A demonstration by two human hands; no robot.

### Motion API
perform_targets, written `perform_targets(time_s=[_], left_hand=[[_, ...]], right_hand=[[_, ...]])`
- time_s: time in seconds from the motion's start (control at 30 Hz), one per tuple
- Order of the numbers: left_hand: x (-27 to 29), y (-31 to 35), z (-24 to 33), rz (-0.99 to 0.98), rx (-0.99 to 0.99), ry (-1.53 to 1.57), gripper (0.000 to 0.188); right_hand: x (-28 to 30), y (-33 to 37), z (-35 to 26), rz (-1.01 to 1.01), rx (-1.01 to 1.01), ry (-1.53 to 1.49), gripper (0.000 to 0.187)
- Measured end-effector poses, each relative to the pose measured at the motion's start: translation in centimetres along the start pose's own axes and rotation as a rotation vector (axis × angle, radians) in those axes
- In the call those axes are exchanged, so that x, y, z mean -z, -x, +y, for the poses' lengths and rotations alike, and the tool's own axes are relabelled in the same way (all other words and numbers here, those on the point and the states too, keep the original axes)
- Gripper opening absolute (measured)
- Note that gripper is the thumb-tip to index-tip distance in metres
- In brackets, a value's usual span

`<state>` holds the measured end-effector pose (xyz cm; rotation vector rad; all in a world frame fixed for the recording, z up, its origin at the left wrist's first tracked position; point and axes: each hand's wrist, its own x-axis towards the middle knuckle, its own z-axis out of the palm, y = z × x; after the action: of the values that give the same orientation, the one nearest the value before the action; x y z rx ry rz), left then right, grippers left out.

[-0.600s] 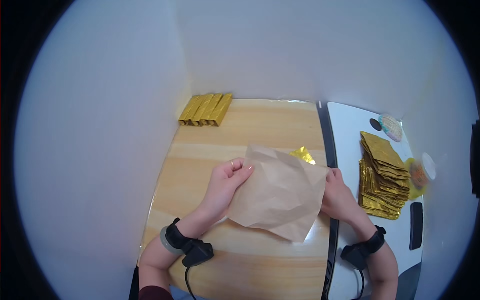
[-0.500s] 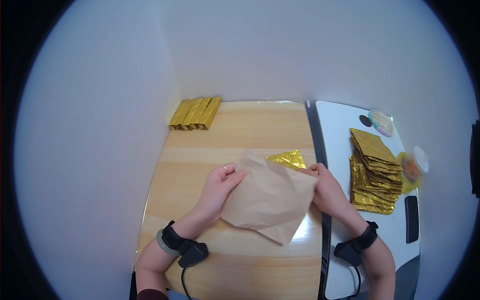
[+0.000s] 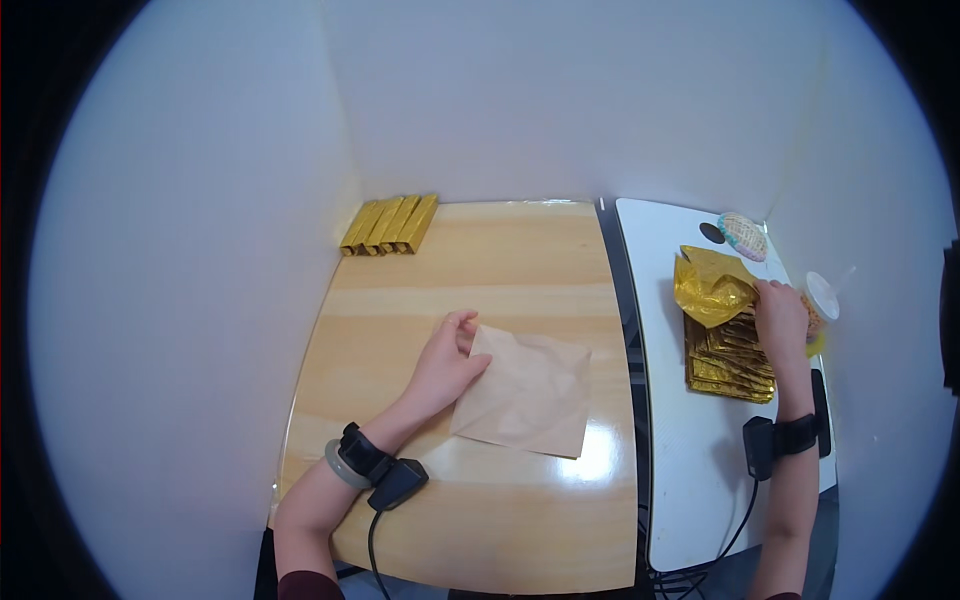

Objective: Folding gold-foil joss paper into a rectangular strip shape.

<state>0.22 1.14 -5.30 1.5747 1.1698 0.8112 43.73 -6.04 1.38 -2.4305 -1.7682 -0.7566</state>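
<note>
A square sheet of plain brown paper (image 3: 525, 395) lies on the wooden table top, slightly creased. My left hand (image 3: 452, 360) is at its upper left corner, thumb over the paper's edge and the other fingers curled at its side. Over on the white table, my right hand (image 3: 783, 310) pinches the right edge of a crumpled gold foil sheet (image 3: 712, 285), lifted and bent. Beneath it sits a stack of folded gold foil sheets (image 3: 728, 372), partly covered by the raised one.
Several gold foil folded strips (image 3: 390, 225) lie side by side at the wooden table's far left corner. On the white table (image 3: 690, 480) are a round woven item (image 3: 742, 237), a dark disc (image 3: 712, 233), a lidded clear tub (image 3: 821, 297) and a black phone-like slab (image 3: 823, 400).
My right hand has left the brown paper and moved right to the stack, lifting a gold sheet there. The brown paper now lies flatter, and the gold corner behind it no longer shows.
</note>
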Motion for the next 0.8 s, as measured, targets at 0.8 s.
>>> perform_targets(time_s=[0.8], left_hand=[[-0.9,3.0,2.0,-0.667,-0.536,-0.548,0.064]], right_hand=[[4.0,9.8,-15.2,-0.106,0.877,-0.945,0.019]])
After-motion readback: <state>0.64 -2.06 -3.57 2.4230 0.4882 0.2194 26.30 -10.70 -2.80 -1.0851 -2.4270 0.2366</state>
